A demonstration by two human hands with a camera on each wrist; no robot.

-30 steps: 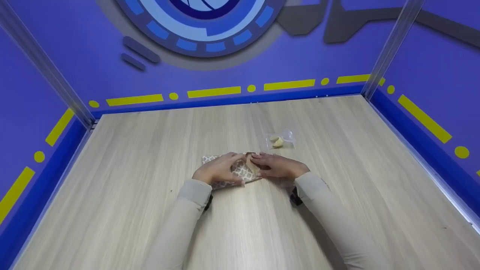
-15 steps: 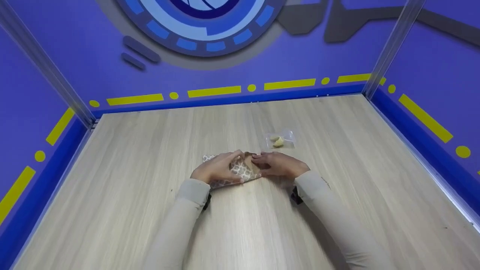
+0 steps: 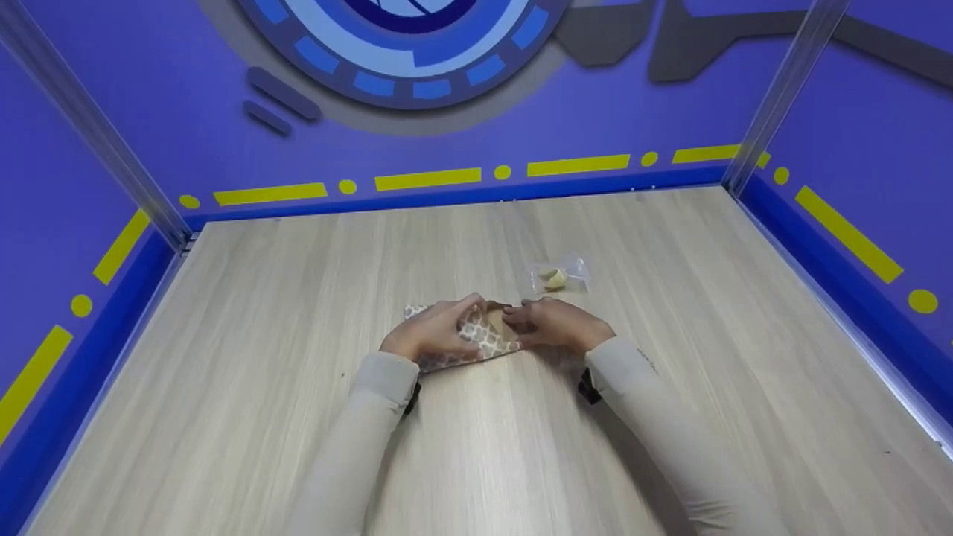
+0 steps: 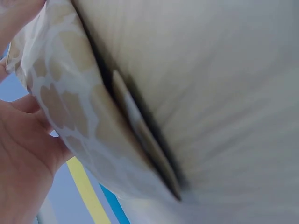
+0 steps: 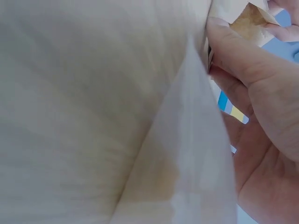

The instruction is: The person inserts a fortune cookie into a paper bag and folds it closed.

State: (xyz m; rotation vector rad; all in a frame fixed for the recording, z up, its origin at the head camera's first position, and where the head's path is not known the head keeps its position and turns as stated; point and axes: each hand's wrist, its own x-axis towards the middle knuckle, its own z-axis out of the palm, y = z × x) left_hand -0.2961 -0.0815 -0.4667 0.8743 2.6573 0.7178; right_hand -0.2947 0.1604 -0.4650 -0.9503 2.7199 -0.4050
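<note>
A flat paper bag [image 3: 488, 339], white with tan giraffe-like patches and a plain brown inside, lies on the wooden table in the head view. My left hand [image 3: 435, 331] arches over its middle and grips it between thumb and fingers. At the bag's right end, where the brown inside shows, my right hand [image 3: 558, 324] pinches the edge. The right wrist view has my thumb [image 5: 233, 46] pressed on that edge with fingers behind it. A side fold of the patterned bag [image 4: 70, 102] stands slightly apart in the left wrist view.
Just beyond my right hand lies a small clear plastic bag [image 3: 562, 277] holding pale yellow pieces; it looms large in the right wrist view. Blue-purple panels [image 3: 417, 149] enclose the wooden table [image 3: 260, 298] at the back and both sides.
My left fingertips have shifted slightly along the paper bag, and my right fingers have curled closer around its end. More of the brown inside shows. The plastic bag stays put.
</note>
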